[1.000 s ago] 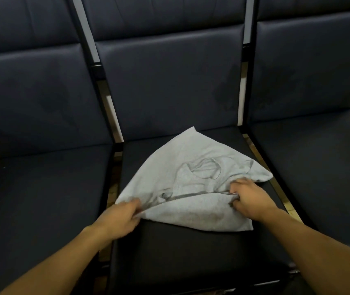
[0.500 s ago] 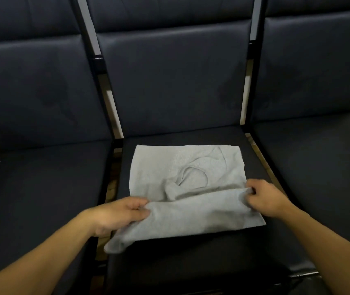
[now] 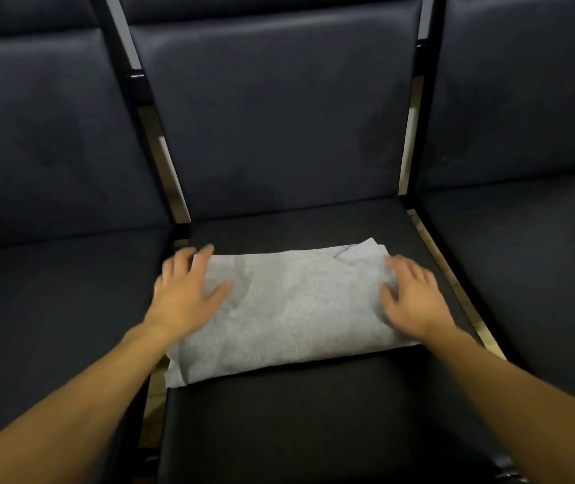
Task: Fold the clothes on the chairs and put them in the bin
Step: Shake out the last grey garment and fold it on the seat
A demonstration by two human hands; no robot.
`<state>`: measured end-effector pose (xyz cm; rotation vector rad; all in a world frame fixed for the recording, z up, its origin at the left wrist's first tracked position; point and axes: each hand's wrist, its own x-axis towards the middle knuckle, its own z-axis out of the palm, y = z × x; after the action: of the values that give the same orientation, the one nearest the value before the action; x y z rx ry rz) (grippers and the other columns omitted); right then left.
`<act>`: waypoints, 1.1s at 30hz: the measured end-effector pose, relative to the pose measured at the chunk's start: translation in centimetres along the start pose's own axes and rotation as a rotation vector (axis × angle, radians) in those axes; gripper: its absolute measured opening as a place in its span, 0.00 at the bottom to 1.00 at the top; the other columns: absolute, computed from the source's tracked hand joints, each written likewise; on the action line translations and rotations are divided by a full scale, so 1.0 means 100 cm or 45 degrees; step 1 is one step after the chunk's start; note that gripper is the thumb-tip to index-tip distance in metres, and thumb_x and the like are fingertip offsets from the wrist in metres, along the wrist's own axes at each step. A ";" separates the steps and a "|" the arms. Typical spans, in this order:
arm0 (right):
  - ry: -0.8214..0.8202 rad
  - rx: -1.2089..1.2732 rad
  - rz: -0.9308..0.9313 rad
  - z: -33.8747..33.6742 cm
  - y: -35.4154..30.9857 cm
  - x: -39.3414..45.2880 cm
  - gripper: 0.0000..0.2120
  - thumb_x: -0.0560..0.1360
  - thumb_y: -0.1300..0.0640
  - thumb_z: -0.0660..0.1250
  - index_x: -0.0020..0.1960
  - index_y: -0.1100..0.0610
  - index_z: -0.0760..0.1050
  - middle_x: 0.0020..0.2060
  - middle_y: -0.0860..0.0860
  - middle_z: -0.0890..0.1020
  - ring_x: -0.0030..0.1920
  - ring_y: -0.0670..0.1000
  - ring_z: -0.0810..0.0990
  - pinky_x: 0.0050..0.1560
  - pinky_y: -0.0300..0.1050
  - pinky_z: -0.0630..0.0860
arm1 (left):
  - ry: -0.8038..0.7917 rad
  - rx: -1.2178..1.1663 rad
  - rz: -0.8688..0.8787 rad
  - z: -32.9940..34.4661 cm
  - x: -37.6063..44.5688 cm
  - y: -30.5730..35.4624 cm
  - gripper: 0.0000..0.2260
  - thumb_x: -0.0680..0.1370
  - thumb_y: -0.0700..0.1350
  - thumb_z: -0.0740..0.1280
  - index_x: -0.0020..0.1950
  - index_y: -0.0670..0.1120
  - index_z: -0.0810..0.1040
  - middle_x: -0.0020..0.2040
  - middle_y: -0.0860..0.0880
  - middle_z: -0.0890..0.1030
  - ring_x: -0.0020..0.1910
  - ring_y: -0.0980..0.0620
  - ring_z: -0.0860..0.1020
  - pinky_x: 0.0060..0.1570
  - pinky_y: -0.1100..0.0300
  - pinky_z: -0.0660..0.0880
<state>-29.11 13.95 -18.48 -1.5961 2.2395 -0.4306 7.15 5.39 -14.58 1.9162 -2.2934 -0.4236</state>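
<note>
A light grey garment (image 3: 296,309) lies folded into a flat rectangle on the seat of the middle dark chair (image 3: 279,431). My left hand (image 3: 184,295) rests flat on its left end, fingers spread and straight. On the right end my right hand (image 3: 408,298) presses down with straight fingers. Neither hand grips the cloth. No bin is in view.
Three dark padded chairs stand side by side: the left chair (image 3: 52,309), the middle one, and the right chair (image 3: 541,274). Narrow gaps with black frame bars (image 3: 160,176) separate them. A lower left corner of the garment hangs toward the left gap.
Both hands gripped the near edge of the garment and carried it forward over the rest, folding it in half. They have let go and now lie flat on the folded cloth.
</note>
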 end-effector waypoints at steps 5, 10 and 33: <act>-0.010 -0.274 -0.120 0.020 0.012 -0.010 0.26 0.84 0.45 0.48 0.81 0.45 0.53 0.81 0.51 0.54 0.80 0.55 0.51 0.79 0.54 0.48 | -0.039 0.097 -0.039 0.034 -0.035 -0.008 0.38 0.77 0.65 0.65 0.81 0.54 0.54 0.78 0.46 0.57 0.75 0.43 0.59 0.72 0.44 0.63; 0.023 -0.280 -0.090 0.020 0.004 -0.008 0.27 0.83 0.45 0.51 0.81 0.48 0.54 0.81 0.50 0.55 0.80 0.54 0.52 0.78 0.55 0.51 | 0.010 -0.246 -0.488 0.019 -0.034 -0.035 0.33 0.71 0.58 0.77 0.67 0.45 0.66 0.63 0.46 0.68 0.61 0.44 0.71 0.58 0.48 0.74; -0.096 0.086 0.445 -0.013 -0.023 0.002 0.37 0.73 0.39 0.70 0.73 0.58 0.63 0.66 0.58 0.72 0.64 0.60 0.72 0.60 0.56 0.73 | -0.060 0.268 0.434 0.053 -0.033 0.008 0.32 0.81 0.66 0.44 0.84 0.55 0.51 0.84 0.45 0.50 0.82 0.44 0.48 0.80 0.44 0.44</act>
<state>-27.87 13.08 -16.29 -1.1352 2.3545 -0.3384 5.62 9.44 -19.10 1.5571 -2.7215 -0.1953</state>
